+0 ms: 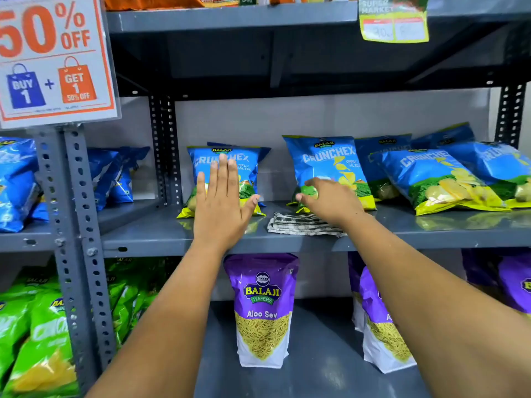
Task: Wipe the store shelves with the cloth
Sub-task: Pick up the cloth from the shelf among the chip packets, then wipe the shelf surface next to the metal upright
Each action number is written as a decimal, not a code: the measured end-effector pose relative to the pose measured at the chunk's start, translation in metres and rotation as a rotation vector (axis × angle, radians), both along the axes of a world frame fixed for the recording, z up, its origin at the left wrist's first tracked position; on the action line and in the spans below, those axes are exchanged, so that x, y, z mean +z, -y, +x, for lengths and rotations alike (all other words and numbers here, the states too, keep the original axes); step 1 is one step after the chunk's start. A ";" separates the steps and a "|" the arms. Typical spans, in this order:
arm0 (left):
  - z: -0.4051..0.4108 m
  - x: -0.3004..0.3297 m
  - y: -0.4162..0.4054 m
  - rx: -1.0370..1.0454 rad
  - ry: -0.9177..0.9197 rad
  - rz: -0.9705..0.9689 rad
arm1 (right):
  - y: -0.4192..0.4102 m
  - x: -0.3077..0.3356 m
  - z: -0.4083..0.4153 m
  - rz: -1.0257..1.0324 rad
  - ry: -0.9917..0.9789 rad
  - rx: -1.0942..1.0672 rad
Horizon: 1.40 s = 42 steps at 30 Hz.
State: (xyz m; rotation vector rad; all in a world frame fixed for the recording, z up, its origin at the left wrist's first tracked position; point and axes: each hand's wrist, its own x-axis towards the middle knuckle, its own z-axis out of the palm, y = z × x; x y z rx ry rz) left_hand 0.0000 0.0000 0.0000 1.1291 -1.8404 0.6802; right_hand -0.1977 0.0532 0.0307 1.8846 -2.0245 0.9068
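Observation:
A black-and-white striped cloth (pixel 301 224) lies folded on the grey middle shelf (pixel 149 235), near its front edge. My left hand (pixel 221 205) is spread open, fingers up, in front of a blue Crunchex chip bag (pixel 250 168) that leans at the shelf's back. My right hand (pixel 330 201) reaches over the cloth, with its fingers closed on the lower corner of a second blue Crunchex bag (pixel 324 159). The cloth lies free of both hands.
More blue bags (pixel 448 179) lie piled on the right of the shelf. A perforated grey upright (pixel 77 211) stands at left under a 50% OFF sign (pixel 54 56). Purple Aloo Sev packs (pixel 263 308) and green bags (pixel 37 340) fill the lower shelf.

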 end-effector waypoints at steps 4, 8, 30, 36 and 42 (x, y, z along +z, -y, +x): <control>0.003 -0.045 0.004 -0.024 0.079 0.019 | 0.004 -0.015 0.010 0.283 -0.147 -0.134; 0.007 -0.079 0.014 0.008 0.092 0.054 | 0.011 -0.010 0.024 0.269 -0.283 -0.167; 0.161 -0.296 -0.010 0.310 -0.066 0.468 | -0.012 -0.087 0.064 -0.355 0.280 0.170; 0.190 -0.318 0.015 0.451 -0.125 0.415 | -0.017 -0.218 0.147 -0.132 0.841 0.371; 0.210 -0.345 0.052 0.466 -0.058 0.162 | 0.022 -0.313 0.190 0.271 1.155 0.381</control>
